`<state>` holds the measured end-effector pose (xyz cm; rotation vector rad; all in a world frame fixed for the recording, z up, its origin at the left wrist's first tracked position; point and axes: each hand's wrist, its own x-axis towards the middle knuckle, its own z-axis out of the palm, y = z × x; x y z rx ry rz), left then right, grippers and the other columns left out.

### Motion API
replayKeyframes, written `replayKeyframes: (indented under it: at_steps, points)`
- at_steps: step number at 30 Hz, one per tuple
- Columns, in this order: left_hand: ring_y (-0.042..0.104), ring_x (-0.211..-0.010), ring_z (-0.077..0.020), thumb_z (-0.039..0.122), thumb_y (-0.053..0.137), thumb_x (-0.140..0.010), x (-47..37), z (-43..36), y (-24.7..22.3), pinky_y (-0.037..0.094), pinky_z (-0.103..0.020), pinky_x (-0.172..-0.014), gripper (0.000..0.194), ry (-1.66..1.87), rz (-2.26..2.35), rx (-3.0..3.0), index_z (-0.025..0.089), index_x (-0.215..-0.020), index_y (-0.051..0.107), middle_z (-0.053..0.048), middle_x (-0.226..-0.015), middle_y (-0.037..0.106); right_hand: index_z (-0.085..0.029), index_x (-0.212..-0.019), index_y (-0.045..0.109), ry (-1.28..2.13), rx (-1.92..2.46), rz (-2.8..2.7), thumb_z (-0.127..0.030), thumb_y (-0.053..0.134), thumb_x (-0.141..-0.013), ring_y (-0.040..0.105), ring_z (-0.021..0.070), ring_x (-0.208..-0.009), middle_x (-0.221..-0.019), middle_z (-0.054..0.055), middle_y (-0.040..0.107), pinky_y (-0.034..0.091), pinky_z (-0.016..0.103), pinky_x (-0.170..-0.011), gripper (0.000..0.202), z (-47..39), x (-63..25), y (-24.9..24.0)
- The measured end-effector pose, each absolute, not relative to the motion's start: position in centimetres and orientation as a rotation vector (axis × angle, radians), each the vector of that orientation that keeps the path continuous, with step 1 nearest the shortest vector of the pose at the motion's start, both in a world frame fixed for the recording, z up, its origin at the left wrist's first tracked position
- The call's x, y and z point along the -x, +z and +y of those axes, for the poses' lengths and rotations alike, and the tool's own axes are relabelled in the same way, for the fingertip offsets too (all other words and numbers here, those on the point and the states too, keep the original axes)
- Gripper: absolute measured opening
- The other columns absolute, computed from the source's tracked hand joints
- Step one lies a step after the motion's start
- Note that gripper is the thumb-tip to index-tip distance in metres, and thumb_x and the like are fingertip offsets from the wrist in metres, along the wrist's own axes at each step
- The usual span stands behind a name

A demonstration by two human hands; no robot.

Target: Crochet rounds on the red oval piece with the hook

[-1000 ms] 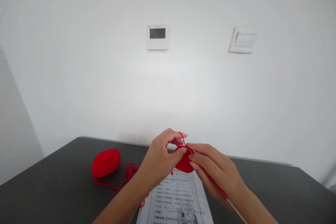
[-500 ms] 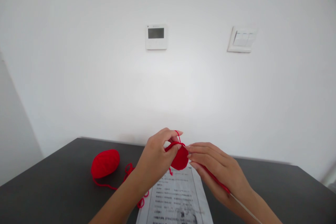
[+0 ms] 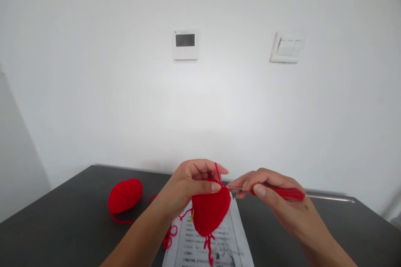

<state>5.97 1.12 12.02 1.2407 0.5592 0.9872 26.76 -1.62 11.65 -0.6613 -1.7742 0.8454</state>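
My left hand (image 3: 197, 183) pinches the top edge of a red crocheted piece (image 3: 211, 212) between thumb and fingers. A strand of red yarn runs over its raised index finger down to the work. My right hand (image 3: 275, 196) grips the red handle of a crochet hook (image 3: 286, 193). The metal tip of the hook meets the upper right edge of the piece, and its other metal end sticks out to the right. Loose yarn tails hang from the bottom of the piece, and a small yellow bit (image 3: 192, 215) shows at its left edge.
A ball of red yarn (image 3: 125, 196) lies on the dark table (image 3: 72, 217) to the left, its strand trailing toward my left arm. Printed sheets (image 3: 200, 250) lie under the work. On the white wall are a thermostat panel (image 3: 185, 50) and a switch plate (image 3: 286, 48).
The crocheted piece has turned from nearly edge-on to face me. My right hand has rolled over and moved right, bringing the hook from slanting downward to nearly level.
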Motion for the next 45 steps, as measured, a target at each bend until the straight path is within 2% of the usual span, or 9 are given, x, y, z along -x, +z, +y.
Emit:
replayKeyframes:
  at_steps: [7, 15, 19, 23, 26, 31, 38, 41, 45]
  points:
    - [0.060, -0.061, -0.0115, 0.019, 0.080, -0.053, -6.1, 0.8, 11.8, 0.047, -0.025, -0.066, 0.026, 0.883, 0.400, -1.091, 0.017, -0.079, 0.074, -0.001, -0.068, 0.063, -0.017, -0.082, 0.067, 1.252, 0.334, -1.533, -0.031, 0.061, -0.086, 0.070, 0.0169, -0.069, -0.087, 0.010, 0.075, 0.059, 0.030, -0.065, 0.016, -1.3, -25.5, 11.2]
    - [0.058, -0.056, -0.0090, 0.018, 0.082, -0.054, -5.6, 1.4, 11.4, 0.042, -0.018, -0.054, 0.024, 0.866, 0.411, -1.142, 0.016, -0.077, 0.075, -0.002, -0.066, 0.067, -0.015, -0.076, 0.063, 1.398, 0.243, -1.348, -0.030, 0.061, -0.086, 0.071, 0.0169, -0.066, -0.077, 0.010, 0.074, 0.058, 0.024, -0.055, 0.018, -1.4, -24.1, 10.8]
    - [0.059, -0.057, -0.0087, 0.016, 0.081, -0.056, -5.3, 1.7, 11.6, 0.043, -0.018, -0.055, 0.023, 0.876, 0.406, -1.195, 0.015, -0.078, 0.074, -0.002, -0.065, 0.068, -0.020, -0.083, 0.066, 1.193, 0.284, -1.444, -0.030, 0.057, -0.089, 0.070, 0.0157, -0.072, -0.084, 0.007, 0.074, 0.059, 0.025, -0.062, 0.015, -1.9, -24.2, 10.3]
    - [0.060, -0.057, -0.0092, 0.016, 0.080, -0.058, -5.2, 1.6, 11.9, 0.045, -0.019, -0.057, 0.022, 0.875, 0.418, -1.201, 0.015, -0.079, 0.074, -0.002, -0.066, 0.069, -0.024, -0.096, 0.067, 0.625, 0.343, -1.748, -0.024, 0.053, -0.092, 0.070, 0.0159, -0.081, -0.100, 0.006, 0.072, 0.059, 0.028, -0.073, 0.014, -2.5, -24.9, 10.1]
    - [0.061, -0.059, -0.0095, 0.015, 0.079, -0.058, -5.3, 1.6, 12.0, 0.046, -0.019, -0.060, 0.021, 0.857, 0.447, -1.211, 0.014, -0.078, 0.074, -0.002, -0.067, 0.070, -0.021, -0.103, 0.064, 0.215, 0.341, -1.968, -0.020, 0.051, -0.092, 0.068, 0.0193, -0.094, -0.105, 0.009, 0.070, 0.059, 0.027, -0.071, 0.017, -2.7, -25.2, 10.7]
    - [0.061, -0.059, -0.0092, 0.013, 0.078, -0.059, -5.2, 1.6, 12.0, 0.046, -0.019, -0.060, 0.020, 0.852, 0.463, -1.223, 0.015, -0.078, 0.074, -0.002, -0.070, 0.070, -0.015, -0.098, 0.063, -0.312, 0.315, -2.076, -0.014, 0.053, -0.090, 0.064, 0.0193, -0.102, -0.103, 0.014, 0.070, 0.057, 0.029, -0.081, 0.013, -2.4, -25.2, 11.7]
    - [0.061, -0.067, -0.0104, 0.016, 0.074, -0.067, -5.0, 1.2, 12.4, 0.045, -0.021, -0.066, 0.021, 0.930, 0.544, -1.360, 0.018, -0.087, 0.073, -0.002, -0.078, 0.070, -0.014, -0.095, 0.062, -0.286, 0.334, -2.116, -0.016, 0.046, -0.094, 0.065, 0.0168, -0.096, -0.098, 0.013, 0.071, 0.058, 0.028, -0.077, 0.016, -2.0, -24.9, 11.7]
    - [0.058, -0.068, -0.0104, 0.022, 0.070, -0.072, -5.3, 1.0, 12.5, 0.043, -0.022, -0.066, 0.011, 1.050, 0.568, -1.446, 0.016, -0.081, 0.072, -0.001, -0.075, 0.067, -0.014, -0.093, 0.062, -0.233, 0.353, -2.087, -0.017, 0.045, -0.095, 0.066, 0.0167, -0.092, -0.095, 0.013, 0.071, 0.058, 0.027, -0.073, 0.018, -2.0, -24.9, 11.6]
    - [0.056, -0.069, -0.0112, 0.023, 0.067, -0.076, -6.0, 0.7, 12.6, 0.043, -0.023, -0.066, 0.010, 1.200, 0.644, -1.533, 0.015, -0.069, 0.069, -0.001, -0.073, 0.064, -0.015, -0.093, 0.062, -0.230, 0.397, -2.074, -0.016, 0.045, -0.094, 0.066, 0.0168, -0.090, -0.095, 0.013, 0.070, 0.058, 0.028, -0.071, 0.017, -2.0, -24.9, 11.4]
